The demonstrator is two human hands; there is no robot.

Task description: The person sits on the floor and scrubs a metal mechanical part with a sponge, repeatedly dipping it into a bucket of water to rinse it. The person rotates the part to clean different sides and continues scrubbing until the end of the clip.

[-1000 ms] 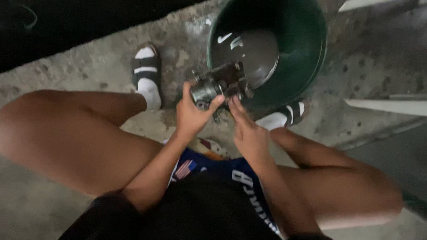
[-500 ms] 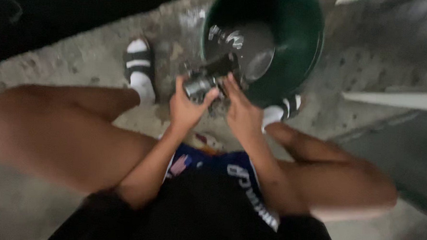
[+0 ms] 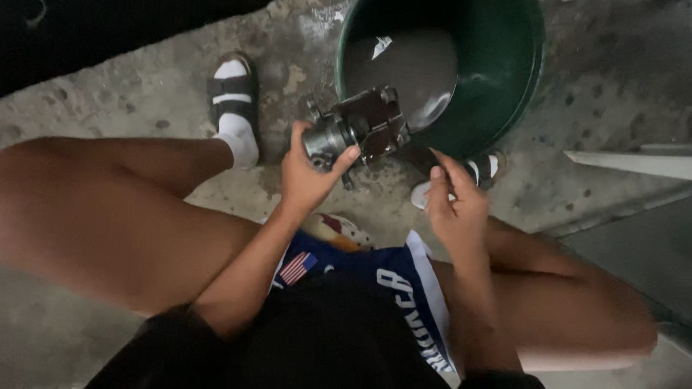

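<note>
My left hand (image 3: 306,177) grips a dark, wet metal engine part (image 3: 358,126) by its rounded end and holds it up beside the near rim of a green basin (image 3: 522,78). My right hand (image 3: 456,201) hovers a little to the right of the part, apart from it, with fingers loosely curled and nothing in them. The basin holds murky liquid (image 3: 410,65). I am squatting, knees spread to both sides.
The ground is rough, stained concrete (image 3: 133,92). My feet in white socks and dark sandals rest at the left (image 3: 235,104) and near the basin (image 3: 471,177). A pale ledge (image 3: 651,165) runs along the right side. The far left is dark.
My right hand has let go of the metal part and drawn back to the right. My left hand keeps hold of it. The camera has shifted slightly.
</note>
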